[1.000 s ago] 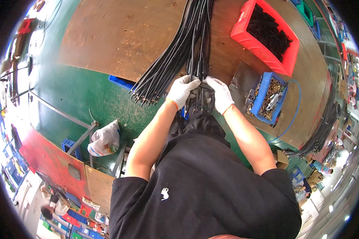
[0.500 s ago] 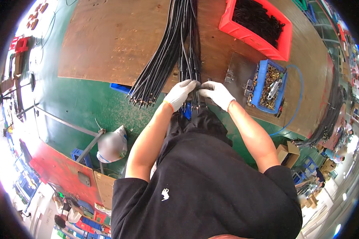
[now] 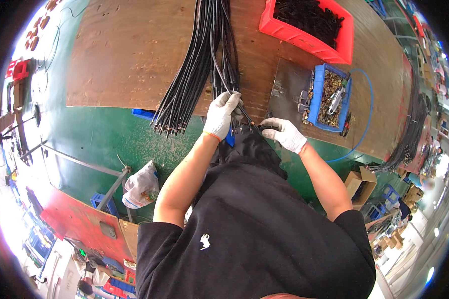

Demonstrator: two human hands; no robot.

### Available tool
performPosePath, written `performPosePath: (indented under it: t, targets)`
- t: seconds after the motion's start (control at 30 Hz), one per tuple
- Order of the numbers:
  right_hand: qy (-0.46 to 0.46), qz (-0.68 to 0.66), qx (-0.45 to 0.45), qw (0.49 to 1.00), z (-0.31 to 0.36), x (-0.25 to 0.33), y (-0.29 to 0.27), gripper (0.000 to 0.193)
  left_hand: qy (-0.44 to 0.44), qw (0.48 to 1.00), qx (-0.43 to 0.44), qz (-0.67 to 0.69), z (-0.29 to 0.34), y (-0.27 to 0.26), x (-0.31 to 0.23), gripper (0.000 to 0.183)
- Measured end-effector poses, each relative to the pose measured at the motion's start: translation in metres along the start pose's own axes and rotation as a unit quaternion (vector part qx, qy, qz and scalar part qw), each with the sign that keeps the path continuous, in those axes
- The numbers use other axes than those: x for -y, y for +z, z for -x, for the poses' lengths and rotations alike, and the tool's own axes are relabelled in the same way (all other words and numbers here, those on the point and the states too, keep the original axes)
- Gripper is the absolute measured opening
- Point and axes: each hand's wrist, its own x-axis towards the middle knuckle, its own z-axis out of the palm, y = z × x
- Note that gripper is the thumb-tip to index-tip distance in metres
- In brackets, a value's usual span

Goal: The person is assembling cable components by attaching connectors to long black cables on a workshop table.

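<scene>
My left hand, in a white glove, closes around a black cable at the table's near edge. That cable slants toward me, its bare coppery tip pointing at my right hand. My right hand, also gloved, is just beyond the tip with thumb and fingers pinched together. Something small and dark shows at its fingertips, too small to name. A thick bundle of black cables lies over the table, many stripped ends hanging off the edge. More cable ends sit beneath my left hand.
On the brown table stand a red bin of black pieces and a blue bin of small brassy parts with a metal tool. A blue hose curves alongside. A white bag hangs on a metal frame at left.
My hands, together on the cable before, are now apart. The right one has moved right and toward me; the left stays on the cable, whose tip now shows. The whole view has shifted slightly.
</scene>
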Motion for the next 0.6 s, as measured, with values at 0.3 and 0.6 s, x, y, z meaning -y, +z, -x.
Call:
performPosePath:
  t: [0.3, 0.6]
  targets:
    - [0.061, -0.064, -0.036, 0.995, -0.002, -0.005, 0.006, 0.045, 0.029, 0.999, 0.001, -0.033, -0.002, 0.008, -0.004, 0.017]
    - [0.101, -0.092, -0.057, 0.989, -0.053, 0.006, 0.039, 0.046, -0.075, 0.979, -0.003, -0.192, -0.013, 0.009, -0.017, 0.029]
